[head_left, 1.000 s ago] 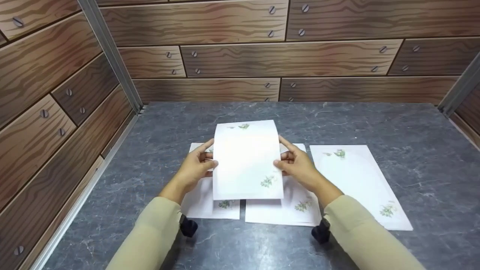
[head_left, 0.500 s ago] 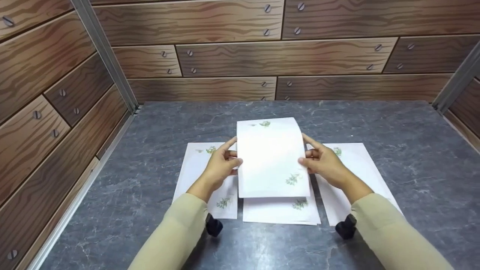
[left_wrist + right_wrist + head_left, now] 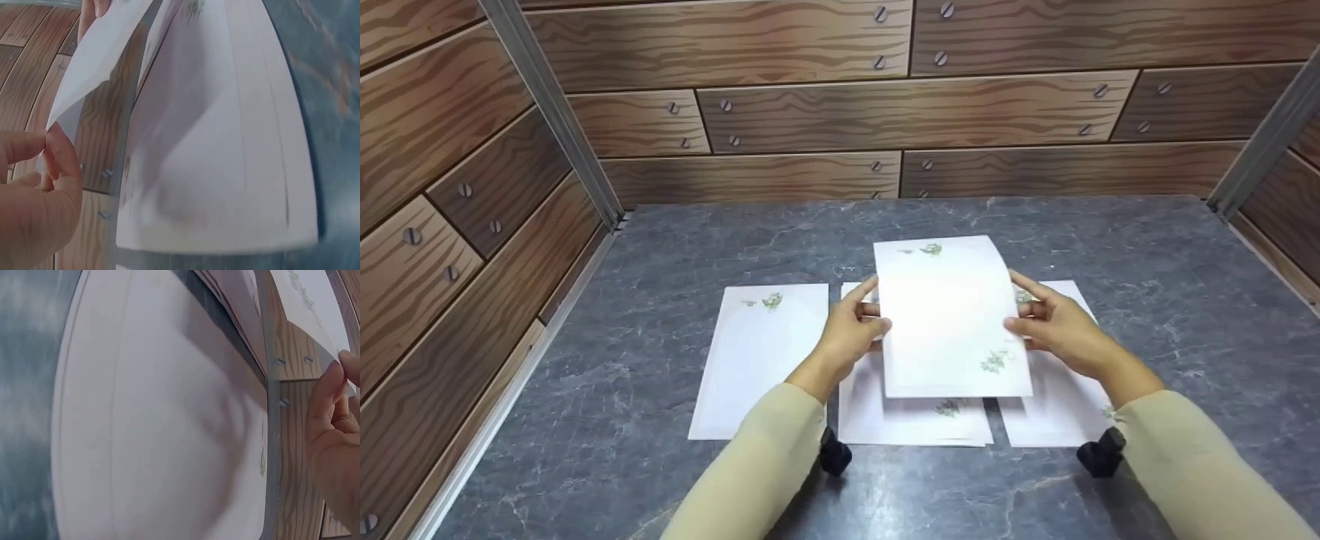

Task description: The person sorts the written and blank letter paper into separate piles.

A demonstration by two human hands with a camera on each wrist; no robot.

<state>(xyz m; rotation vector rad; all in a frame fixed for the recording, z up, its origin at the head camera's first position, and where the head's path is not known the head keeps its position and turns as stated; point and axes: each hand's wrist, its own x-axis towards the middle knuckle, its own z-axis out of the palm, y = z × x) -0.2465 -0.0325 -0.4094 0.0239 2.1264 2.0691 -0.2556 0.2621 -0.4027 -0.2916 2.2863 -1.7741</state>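
A white sheet of paper [image 3: 945, 322] with green plant prints at its top and lower right is held up over the table, slightly bowed. My left hand [image 3: 847, 330] pinches its left edge between thumb and fingers. On the opposite edge, my right hand [image 3: 1057, 330] pinches it the same way. Below it lies the middle paper stack [image 3: 900, 427], its sheets slightly offset, partly covered by the held sheet. The right paper stack [image 3: 1054, 420] is partly hidden by the sheet and my right hand. In the left wrist view the held sheet [image 3: 90, 62] curves up from my fingertips.
A left paper stack [image 3: 765, 352] with the same prints lies beside the middle one on the dark marbled table [image 3: 622, 360]. Wood-patterned panels [image 3: 810, 112] rise behind the table and along its left side, with a grey metal post [image 3: 555, 112] at the corner.
Both hands have carried the held sheet rightward, from above the left and middle stacks to above the middle and right ones. The left stack is now mostly uncovered. The head view has shifted slightly.
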